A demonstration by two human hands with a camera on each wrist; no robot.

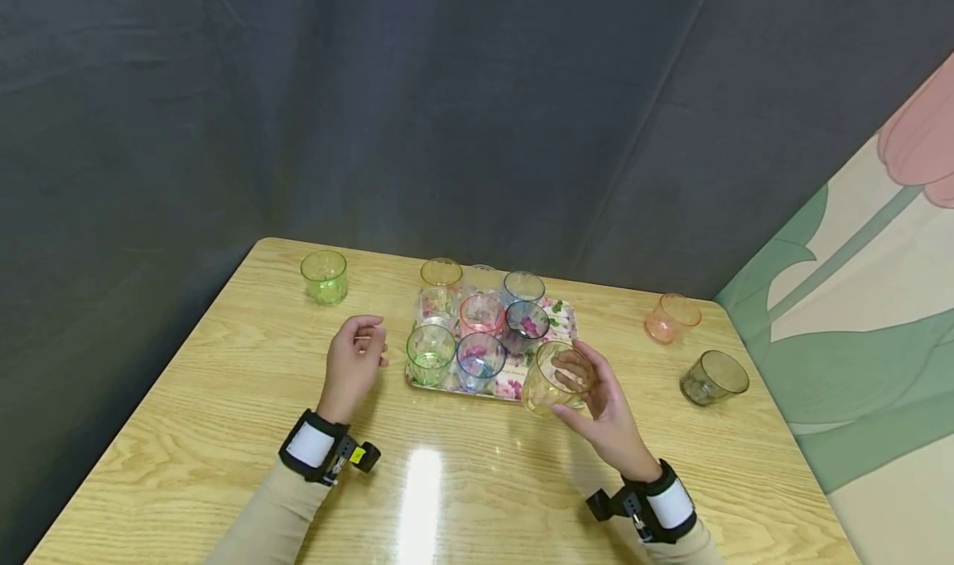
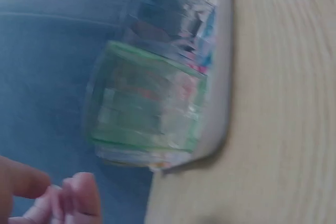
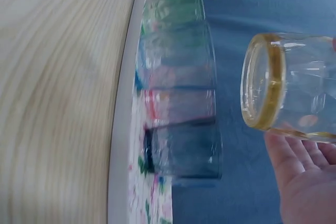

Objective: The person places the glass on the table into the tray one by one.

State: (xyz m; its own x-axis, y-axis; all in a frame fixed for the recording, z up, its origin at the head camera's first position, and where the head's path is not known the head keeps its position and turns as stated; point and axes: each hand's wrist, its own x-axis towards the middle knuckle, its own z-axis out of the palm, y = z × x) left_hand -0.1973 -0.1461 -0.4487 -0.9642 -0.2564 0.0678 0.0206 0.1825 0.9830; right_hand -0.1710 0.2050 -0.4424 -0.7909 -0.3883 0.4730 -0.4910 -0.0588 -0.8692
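My right hand (image 1: 607,420) holds a clear yellow-tinted glass (image 1: 547,383), thumb on one side and fingers on the other, over the near right corner of a floral tray (image 1: 510,383). The right wrist view shows the yellow glass (image 3: 310,85) raised above the tray. On the tray stand several tinted glasses, among them a green glass (image 1: 431,358), a blue glass (image 1: 479,364), a pink glass (image 1: 481,315) and a dark glass (image 1: 527,325). Left of the tray, my left hand (image 1: 354,368) hovers with loosely curled fingers and nothing in it.
A light green glass (image 1: 325,283) stands at the table's far left. On the right are an orange glass (image 1: 671,318) and a grey-brown glass (image 1: 711,380). A dark curtain (image 1: 447,118) hangs behind the wooden table (image 1: 246,383), with a flower-patterned cloth (image 1: 879,300) at the right.
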